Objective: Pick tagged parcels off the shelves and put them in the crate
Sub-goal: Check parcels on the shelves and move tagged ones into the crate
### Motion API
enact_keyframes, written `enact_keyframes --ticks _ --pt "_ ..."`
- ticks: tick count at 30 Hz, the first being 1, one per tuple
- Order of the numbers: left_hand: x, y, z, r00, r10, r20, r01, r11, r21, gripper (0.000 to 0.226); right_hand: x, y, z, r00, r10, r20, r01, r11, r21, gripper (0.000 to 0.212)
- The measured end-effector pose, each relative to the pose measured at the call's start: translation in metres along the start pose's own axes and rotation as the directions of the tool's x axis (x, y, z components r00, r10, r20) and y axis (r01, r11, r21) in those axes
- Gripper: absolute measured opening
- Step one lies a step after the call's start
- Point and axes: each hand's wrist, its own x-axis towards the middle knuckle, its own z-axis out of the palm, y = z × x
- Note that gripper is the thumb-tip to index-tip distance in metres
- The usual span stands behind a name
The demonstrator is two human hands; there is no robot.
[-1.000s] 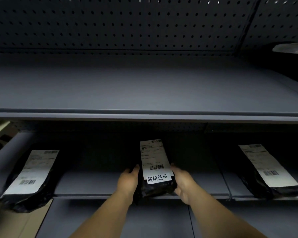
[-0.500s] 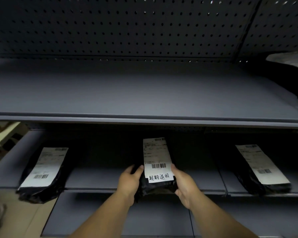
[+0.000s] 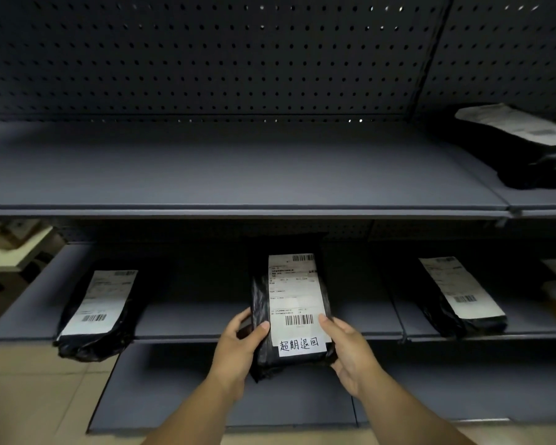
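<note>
Gripping the tagged parcel [image 3: 289, 316] from both sides, my two hands held it low in the centre of the frame, its near end out past the front edge of the middle shelf [image 3: 187, 319]. My left hand [image 3: 238, 345] had its thumb on the parcel's upper face and its fingers curled around the left edge. My right hand [image 3: 350, 351] clasped the right edge, thumb lying beside the barcode on the shipping label [image 3: 294, 293]. Below that label sat a white tag [image 3: 300, 345] with handwritten characters. I could not tell whether the far end of the black wrap was touching the shelf.

At the lower left of the frame, another black parcel [image 3: 93, 313] lay on the same shelf, its near end hanging over the front lip. At the lower right, a third parcel [image 3: 459, 297] rested on the neighbouring shelf section, angled, label up. A fourth black parcel [image 3: 520, 142] lay at the right edge of the upper shelf [image 3: 238, 171]. Behind the upper shelf stood a dark pegboard back panel [image 3: 206, 59]. Under my forearms a lower shelf [image 3: 180, 390] showed, and pale floor tiles [image 3: 39, 396] filled the bottom left corner.
</note>
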Motion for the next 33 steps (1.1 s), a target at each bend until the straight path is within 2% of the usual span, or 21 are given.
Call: enact_keyframes --ticks 4,10,15,23,28,31,33 --pt "-0.012 -0.006 0.002 0.999 0.025 0.028 -0.024 0.999 -0.027 0.039 -0.010 0.000 -0.008 1.000 -0.016 -0.021 0.017 0.998 0.053 0.022" --pt "-0.022 -0.009 0.008 0.995 -0.006 0.101 0.009 0.999 -0.032 0.039 -0.024 -0.008 -0.017 0.998 0.063 0.026 -0.066 0.986 0.150 0.031" --pt "-0.027 -0.005 0.016 0.991 -0.013 0.134 0.015 1.000 -0.015 0.039 -0.033 -0.016 -0.026 0.994 0.091 0.058 -0.096 0.990 0.099 0.038" --pt "-0.032 0.010 0.035 0.978 -0.016 0.209 0.010 1.000 0.027 0.036 -0.042 -0.030 -0.037 0.999 0.033 -0.036 -0.030 0.996 0.082 0.038" --pt "-0.030 0.024 0.060 0.967 -0.006 0.256 -0.030 0.990 0.137 0.029 -0.047 -0.038 -0.053 0.990 -0.022 -0.137 0.037 0.994 0.107 0.033" --pt "-0.025 0.033 0.078 0.953 0.033 0.301 -0.124 0.949 0.290 0.015 -0.050 -0.040 -0.069 0.976 -0.045 -0.215 0.078 0.986 0.149 0.033" --pt "-0.020 0.040 0.090 0.941 0.110 0.320 -0.245 0.875 0.417 0.009 -0.055 -0.040 -0.082 0.962 -0.054 -0.267 0.103 0.979 0.174 0.032"
